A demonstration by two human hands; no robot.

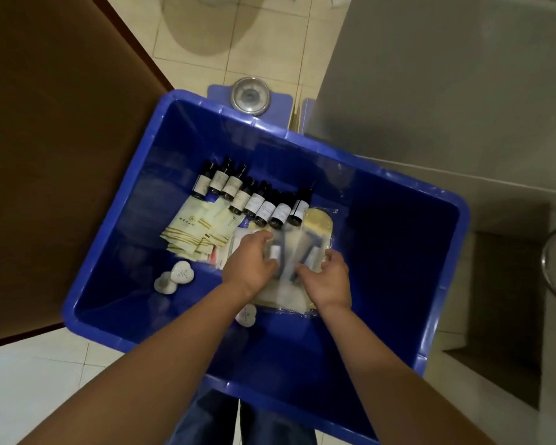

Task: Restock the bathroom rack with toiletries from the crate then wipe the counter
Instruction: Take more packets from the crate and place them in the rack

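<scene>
A: Head view, looking straight down. Both forearms reach forward and down into the blue crate (116,239), bare, wrists slightly bent, palms down.

B: Left hand?

A: Left hand (249,263) sits over the near-left edge of a stack of clear plastic packets (289,252). Fingers curled, partly closed, fingertips pressing onto the top packet. Thumb side is hidden under the hand, so whether it actually pinches a packet: cannot tell.

B: Right hand?

A: Right hand (329,277) is on the right edge of the same stack. Fingers spread and bent, about half open, tips touching the plastic. No closed grip visible; contact only, from what shows.

B: Packet contents?

A: Blurred. Blue-handled items and a small white tube show through the plastic; nothing finer is legible.

B: Other stock in the crate?

A: A row of small dark bottles (254,199) with pale labels, lying on their sides, just beyond the hands. Cream sachets (195,229) with gold stripes fanned out left of the packets. Two white heart-shaped soaps (175,276) near the left wall, apart from the stack; a third heart soap (246,316) partly hidden under the left forearm.

B: Crate location?

A: On the tiled floor (45,380), beside a brown door (55,139). A round dial scale (250,95) lies at the far rim.
</scene>
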